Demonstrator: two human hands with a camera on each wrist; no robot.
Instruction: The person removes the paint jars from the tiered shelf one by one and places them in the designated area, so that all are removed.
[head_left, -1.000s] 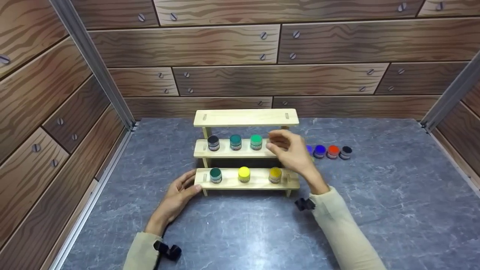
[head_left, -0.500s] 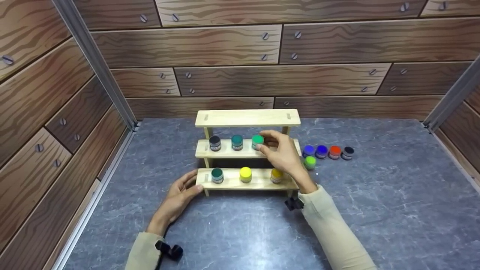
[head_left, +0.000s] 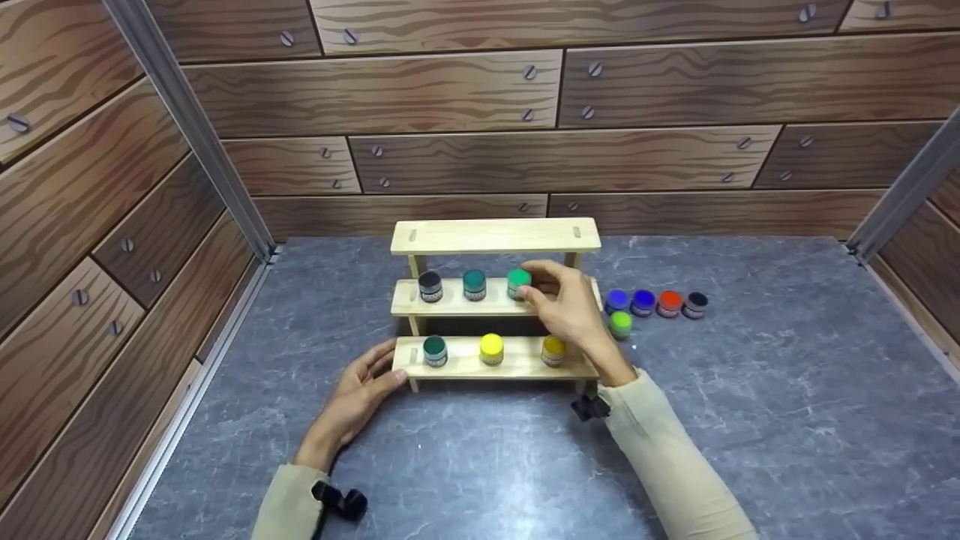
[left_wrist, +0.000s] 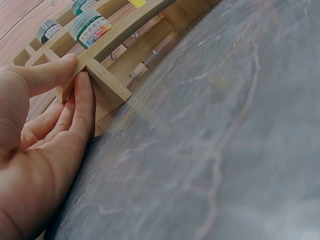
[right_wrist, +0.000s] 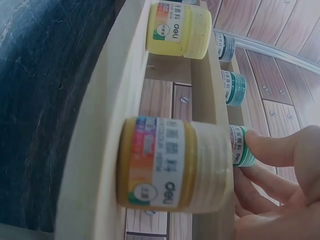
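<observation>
A three-step wooden rack [head_left: 495,235] stands on the table. My left hand [head_left: 356,394] grips the left end of its lowest step, thumb on top and fingers beneath, as the left wrist view shows. My right hand [head_left: 571,306] pinches a light green paint jar [head_left: 517,282] on the middle step, with the thumb [right_wrist: 270,150] against its lid. Left of that jar are a teal paint jar [head_left: 474,285] and a black one [head_left: 430,286]. The lowest step bears a dark green jar [head_left: 435,351], a yellow jar [head_left: 491,349] and an ochre jar [head_left: 553,351], the last partly behind my right wrist.
Right of the rack, a row of paint jars stands on the grey table [head_left: 787,390]: violet [head_left: 617,301], blue [head_left: 643,303], red [head_left: 670,304] and black [head_left: 696,305]. A lime green jar [head_left: 620,325] stands before the violet one. Wood-patterned walls [head_left: 450,90] enclose the table.
My right hand has moved left to the light green jar and taken hold of it. The jar has shifted slightly right along the step. My left hand has kept its grip.
</observation>
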